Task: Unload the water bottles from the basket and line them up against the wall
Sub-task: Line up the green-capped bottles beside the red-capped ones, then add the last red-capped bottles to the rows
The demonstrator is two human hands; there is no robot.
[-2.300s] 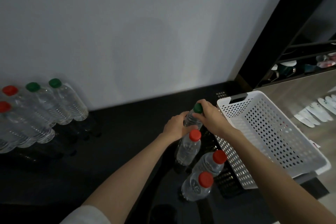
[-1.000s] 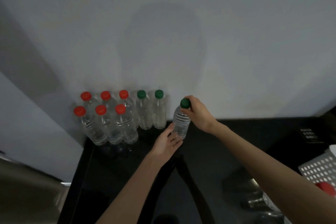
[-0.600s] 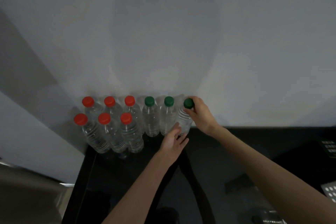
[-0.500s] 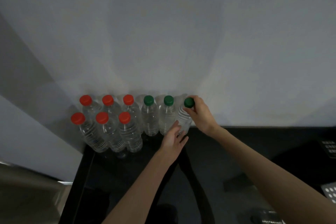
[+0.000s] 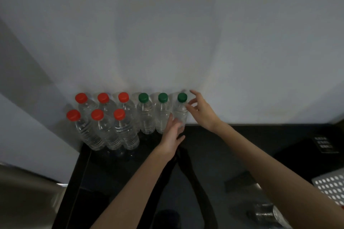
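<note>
Head view, leftmost first: a dull metal surface [image 5: 28, 197] fills the lower corner (too blurred to name). Beside it starts a glossy black counter [image 5: 242, 145], which runs right along a plain pale wall [image 5: 186, 24]. In the counter's back left corner six red-capped bottles [image 5: 106, 130] stand upright in two rows of three. Next to them three green-capped bottles [image 5: 147, 117] stand in line against the wall. The left hand [image 5: 171, 134] lays straight fingers on the lower body of the last green bottle [image 5: 179, 111] and grips nothing. The right hand [image 5: 202, 112] is spread wide beside that bottle's cap and holds nothing; I cannot tell whether its fingertips touch the shoulder. Far right, a corner of the white perforated basket [image 5: 331, 188] shows at the frame edge.
</note>
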